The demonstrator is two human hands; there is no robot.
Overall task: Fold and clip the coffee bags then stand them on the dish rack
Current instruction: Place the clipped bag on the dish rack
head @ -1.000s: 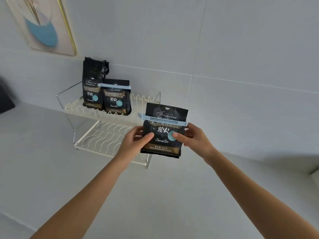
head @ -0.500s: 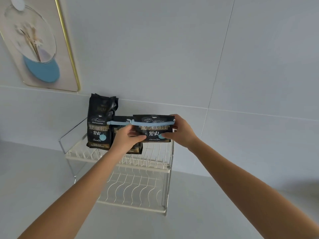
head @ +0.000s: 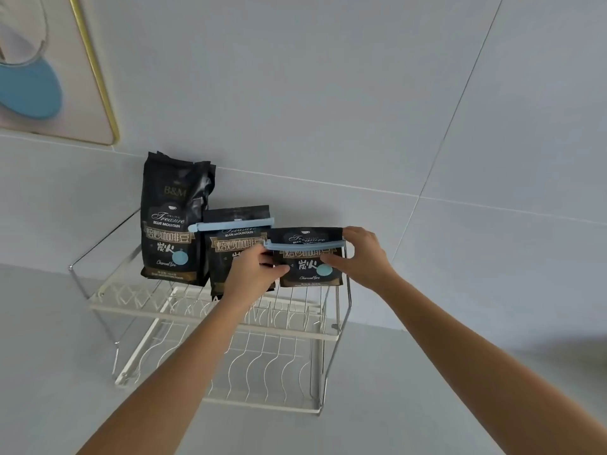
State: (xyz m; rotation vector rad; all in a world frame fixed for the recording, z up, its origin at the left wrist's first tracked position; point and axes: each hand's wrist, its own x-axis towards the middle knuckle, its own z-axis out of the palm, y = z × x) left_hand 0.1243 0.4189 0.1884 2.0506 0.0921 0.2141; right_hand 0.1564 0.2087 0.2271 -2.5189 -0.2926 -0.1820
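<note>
A white two-tier wire dish rack [head: 210, 323] stands against the tiled wall. On its upper tier at the left stands a tall black coffee bag [head: 174, 221], unfolded and without a clip. Beside it stands a folded black bag [head: 235, 238] with a light blue clip [head: 230, 224] across its top. At the right end of the tier I hold a third folded bag [head: 308, 264], also closed with a blue clip [head: 305, 245]. My left hand [head: 254, 274] grips its left side and my right hand [head: 358, 254] grips its right side. The bag's base is at the upper tier's wires.
A gold-framed picture [head: 49, 77] hangs on the wall at the upper left. The rack's lower tier [head: 262, 376] holds nothing. A grey countertop [head: 52, 372] spreads around the rack.
Both hands carried the clipped bag up from in front of the rack and to the right end of the upper tier. The view has moved closer to the rack.
</note>
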